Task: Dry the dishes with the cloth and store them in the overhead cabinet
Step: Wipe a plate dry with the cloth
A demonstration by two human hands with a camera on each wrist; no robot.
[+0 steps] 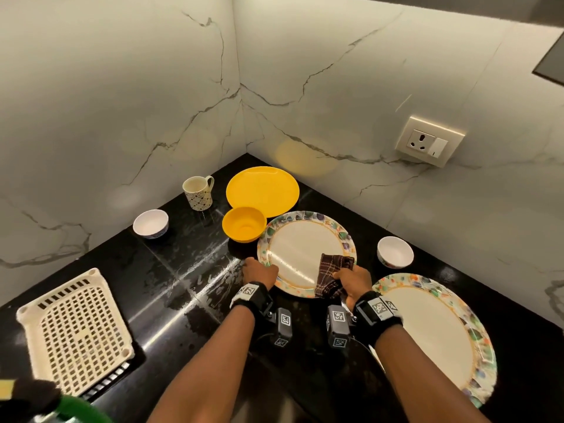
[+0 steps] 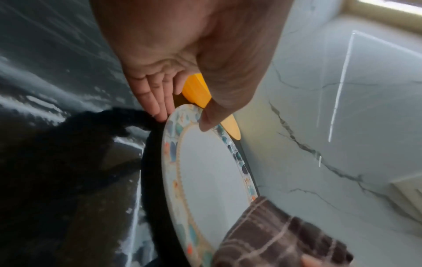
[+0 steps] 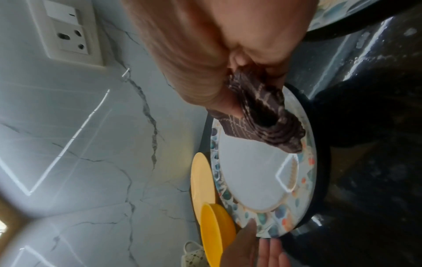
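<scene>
A white plate with a floral rim is held just over the black counter. My left hand pinches its left rim, thumb on top and fingers underneath. My right hand grips a folded brown checked cloth, which lies on the near right part of the plate's face. The overhead cabinet is out of view.
Around the held plate are a yellow bowl, a yellow plate, a patterned mug and two white bowls. A second floral plate lies near right. A cream drying rack sits near left. The counter is wet.
</scene>
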